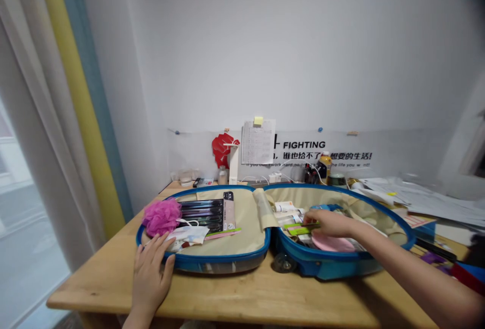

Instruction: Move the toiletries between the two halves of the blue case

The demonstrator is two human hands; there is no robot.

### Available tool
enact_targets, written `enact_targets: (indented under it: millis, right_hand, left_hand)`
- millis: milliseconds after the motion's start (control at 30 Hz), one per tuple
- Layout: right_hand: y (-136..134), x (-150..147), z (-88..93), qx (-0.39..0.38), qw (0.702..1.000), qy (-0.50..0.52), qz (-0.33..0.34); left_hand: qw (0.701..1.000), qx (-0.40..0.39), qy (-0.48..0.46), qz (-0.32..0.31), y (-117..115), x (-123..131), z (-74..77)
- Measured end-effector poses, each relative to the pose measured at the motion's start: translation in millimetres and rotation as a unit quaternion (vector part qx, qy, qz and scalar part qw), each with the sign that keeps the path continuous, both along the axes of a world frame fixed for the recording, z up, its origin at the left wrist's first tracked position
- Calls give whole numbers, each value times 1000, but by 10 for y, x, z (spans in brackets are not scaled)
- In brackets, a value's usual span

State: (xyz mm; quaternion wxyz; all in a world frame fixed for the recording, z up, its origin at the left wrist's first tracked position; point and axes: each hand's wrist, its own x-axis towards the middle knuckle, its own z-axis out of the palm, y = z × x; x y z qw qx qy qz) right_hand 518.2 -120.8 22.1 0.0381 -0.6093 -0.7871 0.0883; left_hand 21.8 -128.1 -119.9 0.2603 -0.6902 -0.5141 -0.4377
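A blue suitcase (238,267) lies unfolded on the wooden table, both halves lined in beige. My left hand (151,271) rests with fingers spread on the near left rim, beside a pink bath puff (162,216) and a face mask (189,235). A pack of toothbrushes (202,214) lies flat in that left half. Over the right half, my right hand (325,222) reaches down with its fingers closed; a thin dark thing shows at the fingertips, its kind unclear. Under and around it are a green packet (297,229), white tubes (284,206) and a pink round item (333,243).
A suitcase wheel (283,263) sticks out at the front. Behind stand a yellow-capped bottle (325,166) and a jar (337,180). Papers (401,195) spread at the right. A curtain (68,91) hangs by the window on the left.
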Motion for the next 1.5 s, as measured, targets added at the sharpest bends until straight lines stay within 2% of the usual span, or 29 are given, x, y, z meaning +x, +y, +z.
enact_targets:
  millis: [300,633,767,900,1000,1133,1333,1500]
  right_hand:
    - [-4,-13,-87,11,999,-39,15]
    - [-15,-91,-132,40,996,-74,23]
    - [-38,-86,-61,56,996,-66,13]
    - [-73,-140,117,90,995,-30,9]
    - [-57,-337,243,101,994,6,45]
    - [50,-831,285,86,986,23,140]
    - [306,-1654,80,50,970,14,239]
    - [414,-2085,-148,43,961,17,271]
  left_hand:
    - [1000,23,16,5,-9,3,31]
    - [999,21,27,11,10,-23,-16]
    - [999,21,26,11,-1,-8,4]
    - [999,29,28,9,-7,9,27]
    - [999,32,31,7,-10,14,34]
    - [999,30,29,6,-16,12,33]
    - [1000,19,24,7,-21,5,34]
    - [999,24,23,6,-15,2,28]
